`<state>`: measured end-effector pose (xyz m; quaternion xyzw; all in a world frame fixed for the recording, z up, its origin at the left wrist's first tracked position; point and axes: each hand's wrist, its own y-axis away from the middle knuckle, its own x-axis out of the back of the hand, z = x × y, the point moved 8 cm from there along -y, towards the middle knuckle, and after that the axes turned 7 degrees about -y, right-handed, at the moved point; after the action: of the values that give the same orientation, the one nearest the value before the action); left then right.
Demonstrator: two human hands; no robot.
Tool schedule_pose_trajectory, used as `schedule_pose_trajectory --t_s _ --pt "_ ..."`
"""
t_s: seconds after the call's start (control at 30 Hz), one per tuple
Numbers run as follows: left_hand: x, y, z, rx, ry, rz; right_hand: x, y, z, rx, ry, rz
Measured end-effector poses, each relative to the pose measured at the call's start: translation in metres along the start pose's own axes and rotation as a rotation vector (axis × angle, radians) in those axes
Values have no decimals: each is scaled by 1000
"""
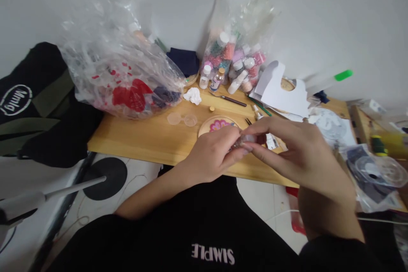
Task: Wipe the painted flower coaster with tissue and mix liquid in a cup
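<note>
My left hand (214, 153) and my right hand (295, 148) meet over the front edge of a wooden table (149, 138). Between their fingertips is a small clear bottle (244, 140). The left fingers curl round its body, while the right fingers pinch its end. Just behind the hands lies a round wooden hoop with a pink flower design (216, 125). What the bottle contains is too blurred to tell.
A large clear plastic bag (117, 76) of red and dark pieces fills the table's left. A bag of small bottles (234, 57) stands at the back by the wall. White paper (280, 89), brushes (231, 100), two small clear cups (182, 119) and clutter at right.
</note>
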<state>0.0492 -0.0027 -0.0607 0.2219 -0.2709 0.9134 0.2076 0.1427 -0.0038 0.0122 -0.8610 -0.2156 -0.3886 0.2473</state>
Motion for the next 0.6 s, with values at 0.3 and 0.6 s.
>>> schedule_pose_trajectory --t_s 0.3,0.6 --pt "9 6 8 -153 -140 222 3 6 -4 -27 -161 22" --pt "20 3 6 -133 -23 302 -2 12 38 -189 -685 247"
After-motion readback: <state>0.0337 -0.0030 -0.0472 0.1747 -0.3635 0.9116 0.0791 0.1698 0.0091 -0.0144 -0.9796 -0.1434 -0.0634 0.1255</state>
